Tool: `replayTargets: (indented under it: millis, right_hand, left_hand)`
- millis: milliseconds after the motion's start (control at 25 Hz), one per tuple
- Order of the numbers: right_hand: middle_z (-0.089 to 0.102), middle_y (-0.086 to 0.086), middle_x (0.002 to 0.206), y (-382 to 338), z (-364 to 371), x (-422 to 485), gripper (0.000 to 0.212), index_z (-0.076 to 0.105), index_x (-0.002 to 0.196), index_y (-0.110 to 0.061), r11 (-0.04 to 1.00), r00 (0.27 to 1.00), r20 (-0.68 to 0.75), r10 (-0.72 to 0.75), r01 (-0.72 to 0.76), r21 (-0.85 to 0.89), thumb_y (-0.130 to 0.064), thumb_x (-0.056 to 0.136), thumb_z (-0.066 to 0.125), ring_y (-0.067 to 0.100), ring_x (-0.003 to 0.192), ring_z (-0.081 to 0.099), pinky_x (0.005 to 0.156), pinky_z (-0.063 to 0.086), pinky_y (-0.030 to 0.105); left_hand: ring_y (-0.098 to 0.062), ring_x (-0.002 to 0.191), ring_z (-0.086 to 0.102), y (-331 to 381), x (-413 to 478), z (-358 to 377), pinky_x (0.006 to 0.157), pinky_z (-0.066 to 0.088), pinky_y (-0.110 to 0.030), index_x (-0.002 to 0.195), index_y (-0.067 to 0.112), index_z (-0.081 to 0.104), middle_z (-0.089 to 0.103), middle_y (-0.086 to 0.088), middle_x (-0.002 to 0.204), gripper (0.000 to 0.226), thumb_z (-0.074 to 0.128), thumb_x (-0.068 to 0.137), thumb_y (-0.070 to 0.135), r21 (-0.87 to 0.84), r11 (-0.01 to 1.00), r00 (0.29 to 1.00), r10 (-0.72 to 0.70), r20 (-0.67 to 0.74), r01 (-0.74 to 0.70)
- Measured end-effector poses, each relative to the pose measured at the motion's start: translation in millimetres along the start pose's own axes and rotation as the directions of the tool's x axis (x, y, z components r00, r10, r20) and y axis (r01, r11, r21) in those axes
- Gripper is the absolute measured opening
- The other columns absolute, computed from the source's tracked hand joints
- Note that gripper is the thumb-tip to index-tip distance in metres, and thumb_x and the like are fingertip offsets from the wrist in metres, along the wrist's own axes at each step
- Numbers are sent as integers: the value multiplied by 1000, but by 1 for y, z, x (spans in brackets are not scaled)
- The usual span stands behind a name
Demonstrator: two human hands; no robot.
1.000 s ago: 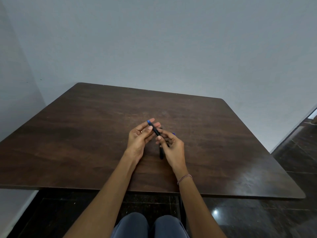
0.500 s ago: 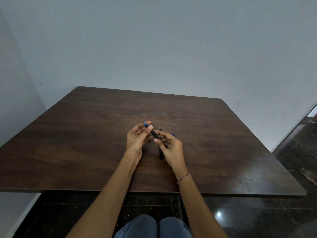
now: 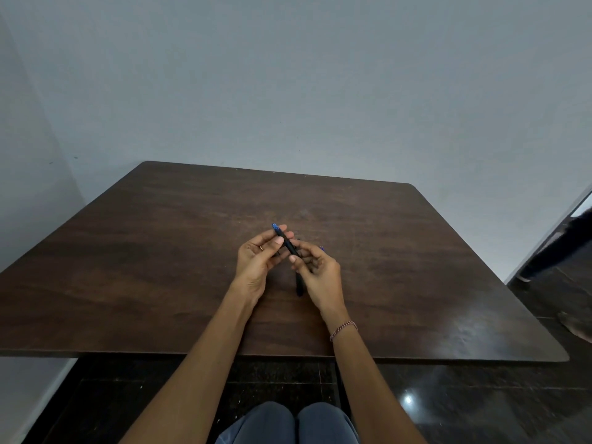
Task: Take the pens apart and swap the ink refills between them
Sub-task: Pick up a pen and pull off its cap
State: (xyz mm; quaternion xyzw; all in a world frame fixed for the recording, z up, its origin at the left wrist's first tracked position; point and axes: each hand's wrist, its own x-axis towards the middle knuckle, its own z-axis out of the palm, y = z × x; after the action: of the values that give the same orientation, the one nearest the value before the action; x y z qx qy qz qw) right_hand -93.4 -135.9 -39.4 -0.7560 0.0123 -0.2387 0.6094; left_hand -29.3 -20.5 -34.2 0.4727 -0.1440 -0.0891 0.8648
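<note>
Both my forearms reach forward over the near edge of the dark wooden worktop, and my hands meet above its middle. My left hand is turned palm inward, its fingers curled narrowly with the thumb pressing a black pen against them; the pen's blue end pokes out just past my left fingertips, and the barrel slants down toward my right hand. My right fingers pinch the lower end of that same pen, thumb on top. A second black pen lies on the worktop just under and behind my right fingers, pointing toward me. A small blue bit shows past my right knuckles; I cannot tell what it is. A bracelet circles my right wrist.
</note>
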Motion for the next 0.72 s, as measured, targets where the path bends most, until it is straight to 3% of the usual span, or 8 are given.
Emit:
replayTargets:
  millis: [240, 440, 720]
  right_hand:
    - [69, -10, 92, -2, 0, -1, 33, 64, 116, -19, 999, 1000, 7, -10, 11, -35, -6, 86, 67, 1, 81, 67, 79, 52, 15]
    - [68, -9, 93, -5, -1, -1, 32, 62, 111, -27, 1000, 1000, -13, -16, 16, -17, -7, 87, 66, 3, 82, 66, 82, 54, 20]
    - [69, -7, 95, -2, 0, -2, 32, 63, 120, -14, 998, 1000, -13, -9, 9, -56, -9, 88, 65, 4, 81, 66, 83, 55, 23]
  left_hand:
    - [-15, 80, 69, 0, 0, 2, 64, 55, -22, 90, 11, 63, 73, 0, 80, 13, 63, 82, 1, 9, 1000, 997, 3, -75, -2]
    - [-19, 99, 67, 0, 0, -1, 74, 56, -27, 110, 11, 63, 72, -6, 102, 23, 55, 90, 6, -4, 1000, 998, -21, 59, 22]
    - [-14, 86, 70, 1, -1, 2, 71, 58, -26, 100, 8, 63, 74, -3, 90, 18, 58, 86, -2, 0, 1000, 1000, -23, -11, 23]
